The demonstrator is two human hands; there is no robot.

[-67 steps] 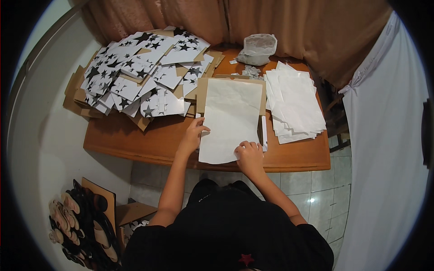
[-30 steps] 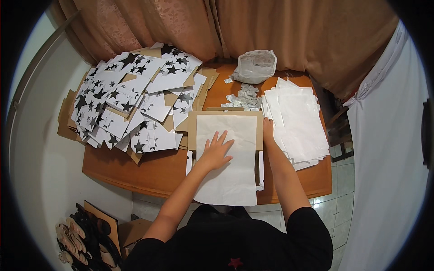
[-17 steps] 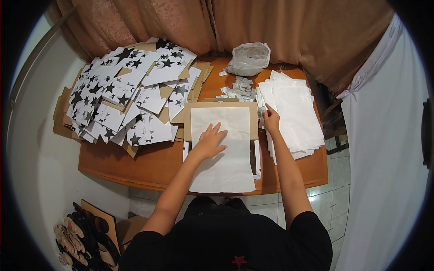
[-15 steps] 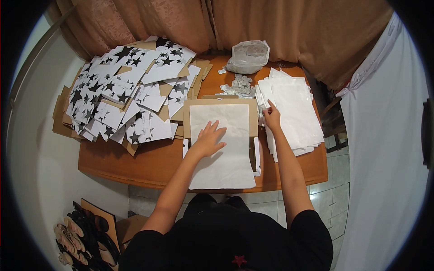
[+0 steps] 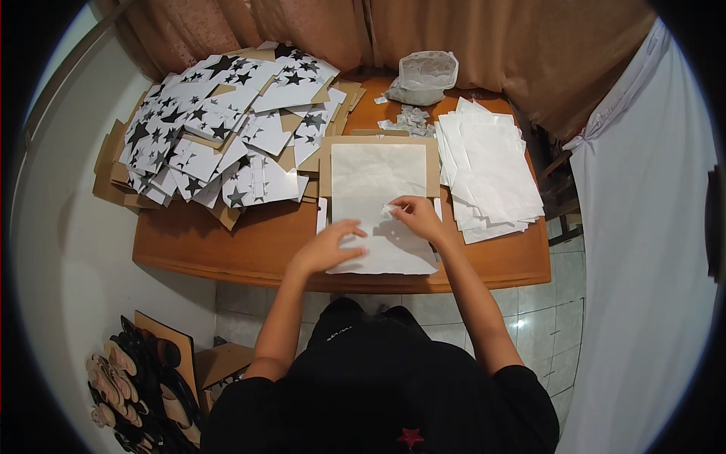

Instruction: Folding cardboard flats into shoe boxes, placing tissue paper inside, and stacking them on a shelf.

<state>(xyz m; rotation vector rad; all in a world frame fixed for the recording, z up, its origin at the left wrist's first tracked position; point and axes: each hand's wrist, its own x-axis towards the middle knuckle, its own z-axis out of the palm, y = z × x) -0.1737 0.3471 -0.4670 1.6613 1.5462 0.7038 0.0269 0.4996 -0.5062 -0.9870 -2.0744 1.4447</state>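
A white paper sheet [image 5: 378,204] is laid flat on a brown cardboard backing [image 5: 327,166] at the middle of the wooden counter [image 5: 249,242], its near end reaching the counter's front edge, seemingly so that it can be worked on from above. The left hand [image 5: 329,246] is spread, palm down with fingers loosely open, on the sheet's lower left part; nothing is gripped, and the sheet appears to be held still by the pressure. The right hand [image 5: 417,218] is closed in a pinch grip on a small white scrap [image 5: 388,209], crumpled and thin, held just above the sheet's middle. To the right, a fanned stack of plain white sheets [image 5: 491,170] is kept within reach, touching the backing's edge. To the left, a loose heap of white cards printed with black stars [image 5: 219,136] is piled over more cardboard. Behind the sheet, small pale paper bits [image 5: 408,119] are scattered beside a crinkled translucent plastic bag [image 5: 425,76].
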